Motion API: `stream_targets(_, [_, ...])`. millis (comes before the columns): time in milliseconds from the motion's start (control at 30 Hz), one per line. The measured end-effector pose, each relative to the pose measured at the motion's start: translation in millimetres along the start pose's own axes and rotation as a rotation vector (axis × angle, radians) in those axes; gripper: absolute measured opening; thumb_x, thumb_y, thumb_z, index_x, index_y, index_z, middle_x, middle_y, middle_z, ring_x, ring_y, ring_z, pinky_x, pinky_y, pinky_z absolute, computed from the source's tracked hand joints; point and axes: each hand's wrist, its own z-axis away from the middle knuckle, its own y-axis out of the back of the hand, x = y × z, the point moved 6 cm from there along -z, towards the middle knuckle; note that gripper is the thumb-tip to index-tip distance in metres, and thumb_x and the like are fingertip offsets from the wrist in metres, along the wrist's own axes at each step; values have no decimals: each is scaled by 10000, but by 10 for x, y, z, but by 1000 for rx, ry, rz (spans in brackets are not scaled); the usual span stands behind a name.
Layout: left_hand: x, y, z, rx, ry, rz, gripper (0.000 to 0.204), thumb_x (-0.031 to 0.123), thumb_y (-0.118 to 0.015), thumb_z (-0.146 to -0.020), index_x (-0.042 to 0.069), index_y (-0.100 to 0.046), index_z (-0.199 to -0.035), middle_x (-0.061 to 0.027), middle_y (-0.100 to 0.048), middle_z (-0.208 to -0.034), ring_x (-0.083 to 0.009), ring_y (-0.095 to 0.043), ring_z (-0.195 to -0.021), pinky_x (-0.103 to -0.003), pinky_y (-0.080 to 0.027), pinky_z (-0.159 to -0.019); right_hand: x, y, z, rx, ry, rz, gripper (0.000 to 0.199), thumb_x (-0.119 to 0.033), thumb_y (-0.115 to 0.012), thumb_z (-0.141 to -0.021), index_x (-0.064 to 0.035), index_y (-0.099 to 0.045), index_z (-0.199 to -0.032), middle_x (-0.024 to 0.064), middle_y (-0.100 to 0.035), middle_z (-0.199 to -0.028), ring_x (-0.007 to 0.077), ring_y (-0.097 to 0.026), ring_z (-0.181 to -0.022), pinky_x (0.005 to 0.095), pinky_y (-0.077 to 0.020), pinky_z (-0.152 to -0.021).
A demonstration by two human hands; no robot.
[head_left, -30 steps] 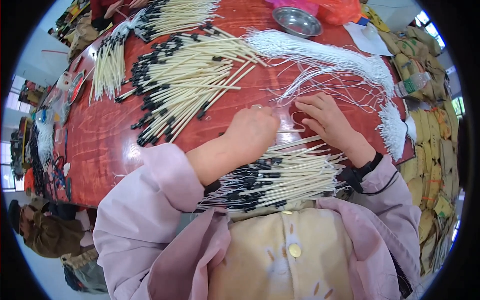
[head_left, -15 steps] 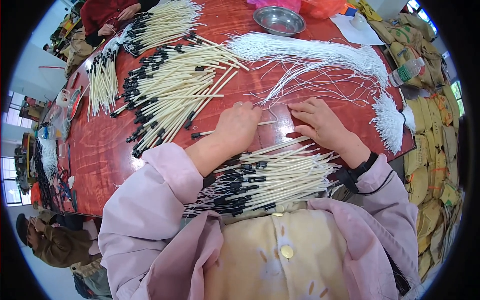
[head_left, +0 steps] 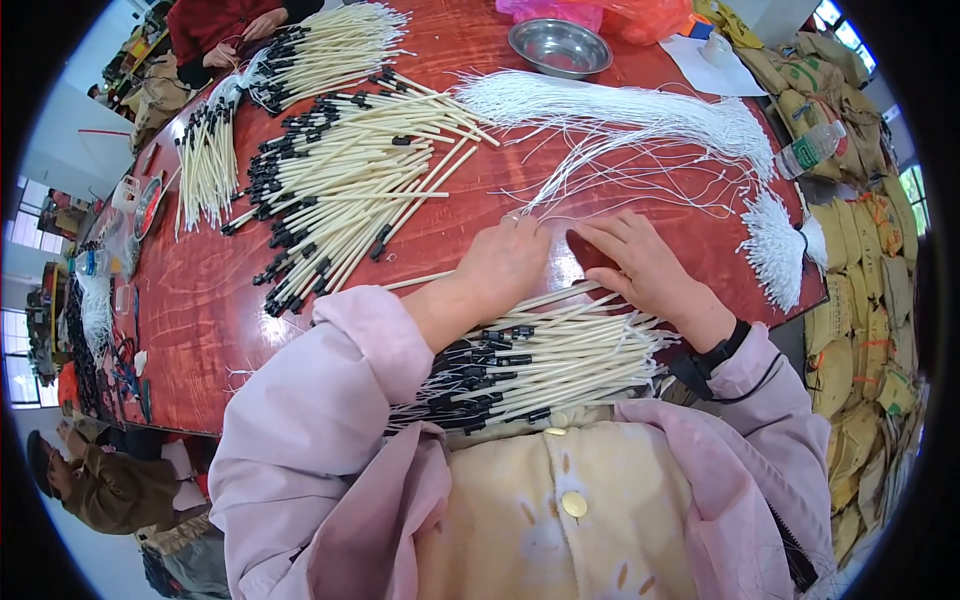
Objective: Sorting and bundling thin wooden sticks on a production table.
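My left hand (head_left: 508, 262) is closed, palm down, with a thin white cord (head_left: 562, 218) at its fingertips; its thumb is hidden. To its right, my right hand (head_left: 650, 270) has its fingers stretched forward and the thumb apart, fingertips beside the cord. A single cream stick (head_left: 420, 281) lies on the table, partly under my left hand. Close to my body, below both hands, spreads a pile of cream sticks (head_left: 560, 370) with black end pieces and white strings. Ahead lies a long bundle of white cords (head_left: 620, 115), its loose ends fanning toward my left hand.
Large heaps of black-ended sticks (head_left: 340, 180) cover the red table (head_left: 190, 340) at left. A steel bowl (head_left: 560, 48), a bottle (head_left: 812, 148) and a tied white tassel (head_left: 772, 250) stand or lie around the far and right side. Another person's hands (head_left: 240, 38) work at the far left.
My left hand has moved right, closer to my right hand, and now covers more of the single stick. My right hand has shifted slightly nearer to my body.
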Motion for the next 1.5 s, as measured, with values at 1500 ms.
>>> stream_targets(1500, [-234,63,204,-23,91,-59,181,71,-617,-846,-4,-617,-1010,-161,-639,-1021,-326,-652,-981,-412,-576,-786,-218,-238,-180,-209,161,69,776,-593,-534,-931,10,-538,-1420,141,-470,-1523,356,-433,-1326,474,-349,-1119])
